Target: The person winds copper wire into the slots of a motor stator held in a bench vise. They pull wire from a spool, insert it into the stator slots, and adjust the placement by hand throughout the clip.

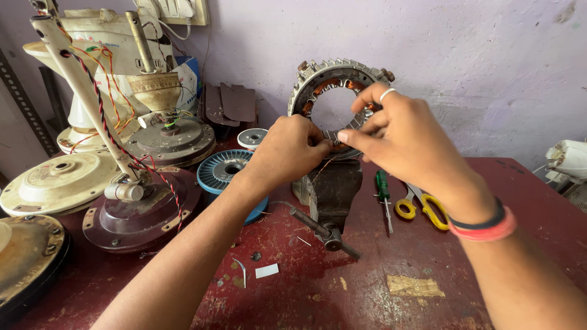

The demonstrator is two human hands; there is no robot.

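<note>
Holding the motor stator ring [338, 76] upright on its edge in the bench vise [332, 189], I get both hands free and the lower slots at working height. The ring stands at the back middle of the red workbench [379, 287], close to the lilac wall [477, 55]; copper windings show inside its toothed rim. My left hand [287, 150] is curled closed against the ring's lower edge, steadying what looks like a winding or a thin wire there; exactly what it pinches is hidden by my knuckles. My right hand [397, 125] comes in from above, thumb and forefinger pressed together on a fine strand at the same spot, the other fingers fanned across the ring's opening for bracing.

Observed around the vise:
- green-handled screwdriver [383, 192] and yellow-handled scissors [422, 208] lie just right of it, within easy reach of my right hand
- the vise handle bar [324, 231] points toward me, clear of the work
- a blue rotor disc [227, 171] sits just left, with a smaller spool behind it
- dismantled ceiling fan housings [140, 208], with red and black twisted leads, are stacked well to the left, out of the way
- small scraps of paper and wire lie on the bench in front
</note>
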